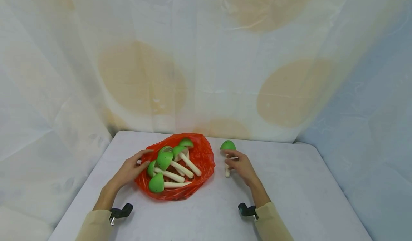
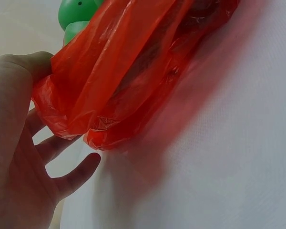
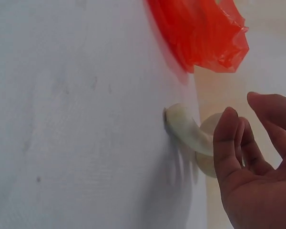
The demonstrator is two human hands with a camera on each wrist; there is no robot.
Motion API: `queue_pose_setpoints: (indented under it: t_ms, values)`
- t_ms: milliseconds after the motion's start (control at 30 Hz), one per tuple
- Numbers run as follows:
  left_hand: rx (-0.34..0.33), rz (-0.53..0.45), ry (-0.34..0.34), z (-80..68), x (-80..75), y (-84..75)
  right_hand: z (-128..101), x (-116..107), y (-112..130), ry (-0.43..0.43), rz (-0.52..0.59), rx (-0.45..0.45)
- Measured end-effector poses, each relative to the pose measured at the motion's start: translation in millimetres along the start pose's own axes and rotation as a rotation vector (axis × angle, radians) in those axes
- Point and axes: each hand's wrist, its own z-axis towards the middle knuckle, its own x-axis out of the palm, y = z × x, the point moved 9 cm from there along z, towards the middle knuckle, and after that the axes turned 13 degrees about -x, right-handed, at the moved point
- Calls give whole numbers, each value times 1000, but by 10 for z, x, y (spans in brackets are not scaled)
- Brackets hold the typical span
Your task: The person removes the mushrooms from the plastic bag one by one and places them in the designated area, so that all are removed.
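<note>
Lying open on the pale grey table point(image 1: 289, 198), the thin red plastic bag point(image 1: 199, 158) has its mouth spread flat, so the toy mushrooms with green caps and cream stems point(image 1: 170, 169) inside it show in a loose heap, stems pointing mostly to the right. The person's left hand point(image 1: 130, 169) rests at the bag's left edge with fingers fairly straight and spread; in the left wrist view the thumb point(image 2: 26, 64) presses against the crumpled red film point(image 2: 133, 71) while the other fingers fan out beneath it, which would keep that side of the bag down and the opening wide. I would not call it a pinch, though the contact point is partly hidden by the plastic.

Just right of the bag, apart from it, lies a single green-capped mushroom with a cream stem point(image 1: 227, 146), cap toward the curtain. The right hand point(image 1: 241, 166) hovers over its stem, fingers loosely curved and open; in the right wrist view the fingertips point(image 3: 229, 129) sit just beside the curved stem point(image 3: 186, 129), seemingly not closed round it.

A cream-spotted white curtain point(image 1: 206, 73) hangs behind the table.
</note>
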Motion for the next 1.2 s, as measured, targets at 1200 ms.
queue_pose_setpoints:
  t_ms: [1200]
  values:
    - [-5, 10, -19, -33, -46, 27, 140, 781, 731, 256, 9, -218]
